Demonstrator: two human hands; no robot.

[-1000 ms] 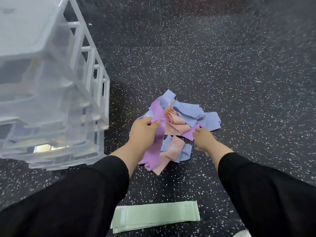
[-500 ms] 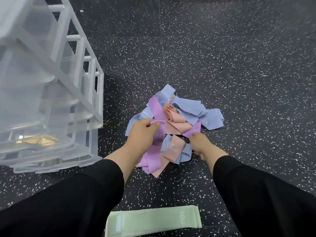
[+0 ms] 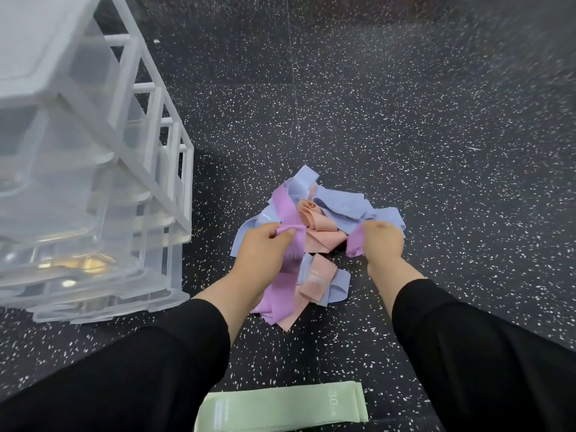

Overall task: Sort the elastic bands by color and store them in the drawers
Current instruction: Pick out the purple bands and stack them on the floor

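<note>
Nearest the camera, on the speckled dark floor [image 3: 405,120], a set of flat green bands [image 3: 280,408] is seen lying apart from the rest, its long axis running left to right between the two black sleeves.

Beyond it, the mixed pile [image 3: 321,232] of purple, pink and blue bands is worked by both hands. A purple band [image 3: 290,260] is pinched by the left hand [image 3: 265,247] between thumb and curled fingers at its upper part; from that pinch the band's long axis runs down and toward the person, its lower length trailing under the wrist onto the floor. A second bit of purple [image 3: 355,241] is gripped by the curled fingers of the right hand [image 3: 381,244], at the right edge of the pile; whether it belongs to the same band cannot be told. Pink bands [image 3: 318,219] lie between the two hands, and blue bands [image 3: 346,204] lie mostly beyond them.

To the left and farther off, the clear drawer unit [image 3: 93,182] stands well apart from the pile, nearer to the left hand, so a purple band would be judged to go that way once freed.

Compared with half a second earlier, the right hand has been raised and moved outward, more purple has been drawn out of the pile, and the left pinch is unchanged.
</note>
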